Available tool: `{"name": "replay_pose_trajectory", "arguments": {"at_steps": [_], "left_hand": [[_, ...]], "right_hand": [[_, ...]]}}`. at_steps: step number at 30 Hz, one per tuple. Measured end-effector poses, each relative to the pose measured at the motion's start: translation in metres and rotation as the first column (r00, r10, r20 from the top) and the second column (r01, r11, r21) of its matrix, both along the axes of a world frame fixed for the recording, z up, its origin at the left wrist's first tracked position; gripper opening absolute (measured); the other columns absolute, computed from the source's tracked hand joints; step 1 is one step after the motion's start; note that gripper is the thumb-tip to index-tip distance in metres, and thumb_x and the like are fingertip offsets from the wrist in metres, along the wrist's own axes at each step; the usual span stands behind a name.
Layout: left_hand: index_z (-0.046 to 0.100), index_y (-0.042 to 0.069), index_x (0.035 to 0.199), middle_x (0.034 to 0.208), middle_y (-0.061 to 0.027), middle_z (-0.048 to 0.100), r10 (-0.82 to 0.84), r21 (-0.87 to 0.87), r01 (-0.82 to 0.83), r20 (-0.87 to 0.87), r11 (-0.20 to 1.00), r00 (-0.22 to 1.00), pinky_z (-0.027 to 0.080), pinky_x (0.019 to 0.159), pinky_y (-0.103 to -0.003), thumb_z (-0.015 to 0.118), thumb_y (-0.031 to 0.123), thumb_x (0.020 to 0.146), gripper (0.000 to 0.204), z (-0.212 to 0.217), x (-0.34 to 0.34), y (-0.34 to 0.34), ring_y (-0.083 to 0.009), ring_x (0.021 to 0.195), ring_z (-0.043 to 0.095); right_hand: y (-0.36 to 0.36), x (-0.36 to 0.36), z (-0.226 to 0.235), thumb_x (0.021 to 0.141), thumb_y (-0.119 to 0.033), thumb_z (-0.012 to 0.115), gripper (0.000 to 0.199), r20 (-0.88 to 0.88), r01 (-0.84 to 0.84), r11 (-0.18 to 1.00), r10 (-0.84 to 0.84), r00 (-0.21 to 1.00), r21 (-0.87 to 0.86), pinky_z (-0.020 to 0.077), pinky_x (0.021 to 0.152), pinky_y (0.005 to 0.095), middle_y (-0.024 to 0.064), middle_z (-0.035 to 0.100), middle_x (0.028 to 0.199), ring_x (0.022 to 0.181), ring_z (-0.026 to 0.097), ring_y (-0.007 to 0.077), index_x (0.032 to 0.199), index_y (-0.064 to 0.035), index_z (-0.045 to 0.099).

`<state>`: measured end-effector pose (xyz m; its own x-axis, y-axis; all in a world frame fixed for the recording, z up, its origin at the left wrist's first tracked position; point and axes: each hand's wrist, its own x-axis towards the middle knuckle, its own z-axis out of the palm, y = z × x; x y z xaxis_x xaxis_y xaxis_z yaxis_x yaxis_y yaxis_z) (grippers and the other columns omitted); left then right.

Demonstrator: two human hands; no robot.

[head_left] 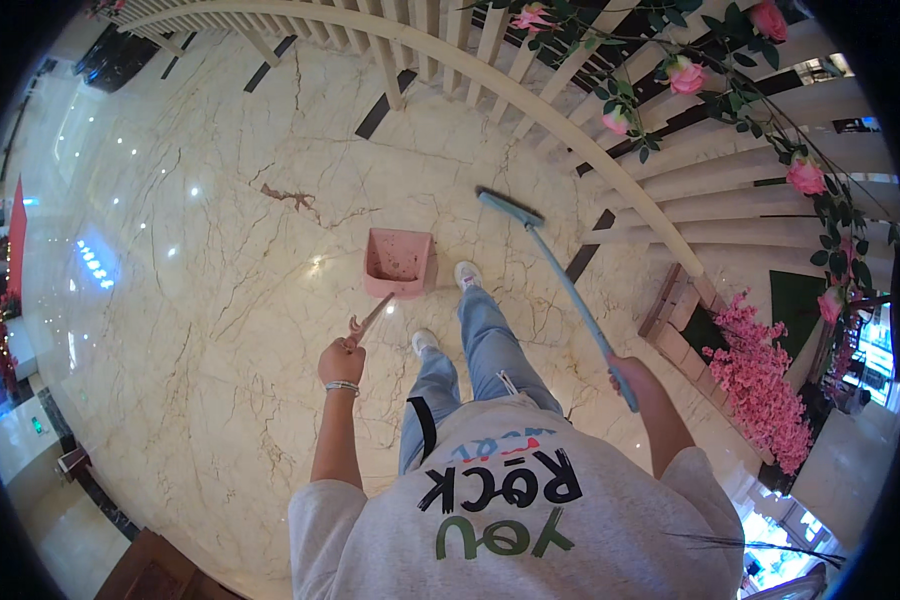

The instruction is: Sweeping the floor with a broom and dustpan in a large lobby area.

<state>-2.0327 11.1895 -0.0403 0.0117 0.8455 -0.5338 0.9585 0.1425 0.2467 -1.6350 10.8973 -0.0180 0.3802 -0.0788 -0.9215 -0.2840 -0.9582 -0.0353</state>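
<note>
Dustpan [400, 262] handle in clenched left fingers [341, 362] | broom [560, 278] handle in clenched right fingers [632, 380]

Bright, even indoor light glares off the polished marble floor [200, 260] (fisheye bends and darkens the rim).

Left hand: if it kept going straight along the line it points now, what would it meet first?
The left hand points up along the dustpan handle, so it would probably meet the pink dustpan first, standing on the marble floor. Depth is hard to judge in this fisheye view.
</note>
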Motion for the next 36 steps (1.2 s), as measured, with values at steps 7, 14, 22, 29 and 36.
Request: {"name": "replay_pose_trajectory", "arguments": {"at_steps": [7, 14, 22, 29, 36], "left_hand": [[0.057, 0.007, 0.064, 0.064, -0.0159, 0.056, -0.339, -0.090, 0.331, -0.091, 0.939, 0.936, 0.042, 0.054, -0.040, 0.048, 0.021, 0.063, 0.016, 0.002, -0.006, 0.020, -0.0321, 0.061, 0.054], [0.056, 0.007, 0.064, 0.065, -0.0157, 0.057, -0.343, -0.108, 0.334, -0.075, 0.936, 0.936, 0.044, 0.058, -0.040, 0.049, 0.025, 0.066, 0.020, -0.001, -0.027, 0.042, -0.0308, 0.063, 0.055], [0.056, 0.008, 0.064, 0.063, -0.0133, 0.057, -0.329, -0.050, 0.325, -0.137, 0.944, 0.934, 0.043, 0.056, -0.038, 0.053, 0.020, 0.059, 0.014, -0.004, -0.012, 0.047, -0.0292, 0.062, 0.055], [0.056, 0.008, 0.064, 0.064, -0.0132, 0.057, -0.318, -0.056, 0.313, -0.125, 0.948, 0.940, 0.044, 0.056, -0.037, 0.051, 0.022, 0.061, 0.015, -0.005, -0.016, 0.046, -0.0286, 0.063, 0.055], [0.056, 0.007, 0.063, 0.064, -0.0145, 0.057, -0.323, -0.051, 0.320, -0.094, 0.946, 0.942, 0.044, 0.057, -0.037, 0.050, 0.021, 0.061, 0.016, 0.001, -0.015, 0.045, -0.0296, 0.063, 0.055]], "right_hand": [[0.053, 0.029, -0.009, 0.078, -0.039, 0.048, 0.035, -0.044, 0.036, 0.992, -0.030, 0.999, 0.124, 0.0332, 0.036, 0.0283, 0.0036, 0.046, 0.050, 0.039, 0.043, 0.0143, 0.064, -0.0068, 0.045], [0.124, 0.014, -0.068, 0.075, -0.026, 0.050, 0.023, -0.375, 0.248, 0.904, -0.108, 0.921, 0.349, 0.0337, 0.035, 0.0293, 0.0050, 0.046, 0.050, 0.040, 0.044, 0.0168, 0.063, -0.0068, 0.046], [0.146, -0.128, -0.108, 0.071, -0.015, 0.050, 0.014, -0.405, 0.033, 0.987, 0.033, 0.914, 0.155, 0.0391, 0.041, 0.0337, 0.0084, 0.048, 0.052, 0.046, 0.049, 0.0196, 0.065, -0.0019, 0.048], [0.132, -0.152, -0.042, 0.068, -0.012, 0.050, 0.013, -0.500, -0.130, 0.970, 0.218, 0.838, 0.205, 0.0374, 0.040, 0.0323, 0.0087, 0.049, 0.053, 0.044, 0.048, 0.0195, 0.064, 0.0000, 0.050], [0.166, -0.143, 0.015, 0.072, -0.011, 0.049, 0.011, -0.710, -0.030, 0.996, 0.077, 0.700, 0.079, 0.0391, 0.040, 0.0262, 0.0030, 0.046, 0.052, 0.042, 0.045, 0.0118, 0.065, -0.0035, 0.046]]}}
